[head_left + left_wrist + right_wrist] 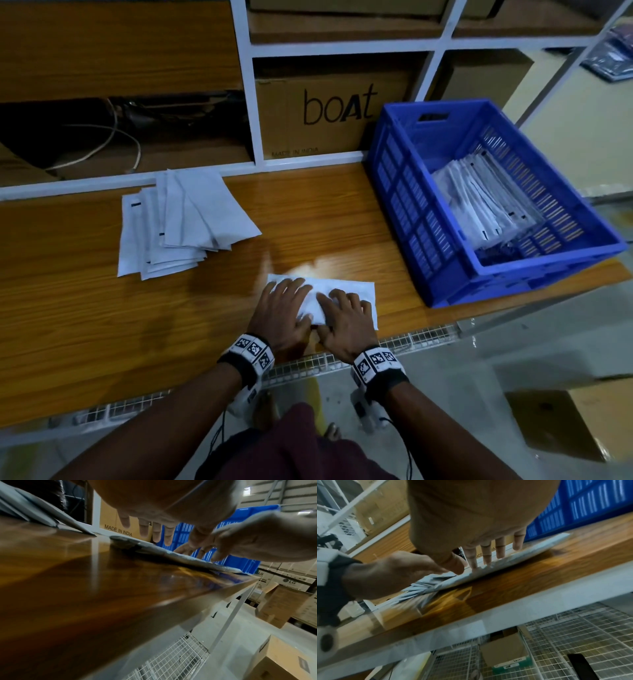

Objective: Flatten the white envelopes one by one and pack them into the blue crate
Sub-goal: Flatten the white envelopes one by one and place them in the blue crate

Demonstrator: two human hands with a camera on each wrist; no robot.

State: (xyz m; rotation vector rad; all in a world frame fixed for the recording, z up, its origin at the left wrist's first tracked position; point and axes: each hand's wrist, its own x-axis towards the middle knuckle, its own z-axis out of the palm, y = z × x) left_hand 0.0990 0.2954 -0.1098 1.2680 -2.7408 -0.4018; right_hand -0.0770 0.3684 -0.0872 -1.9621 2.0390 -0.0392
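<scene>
We are flattening one white envelope at lower centre of the head view, left hand and right hand pressing it with spread, released fingers (nothing gripped). Next, we judge, we are lifting it into the blue crate at right.

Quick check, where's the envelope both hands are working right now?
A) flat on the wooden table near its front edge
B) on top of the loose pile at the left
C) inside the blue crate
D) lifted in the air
A: both the left hand and right hand press the envelope down on the wooden table, beside the blue crate and apart from the loose pile.
</scene>
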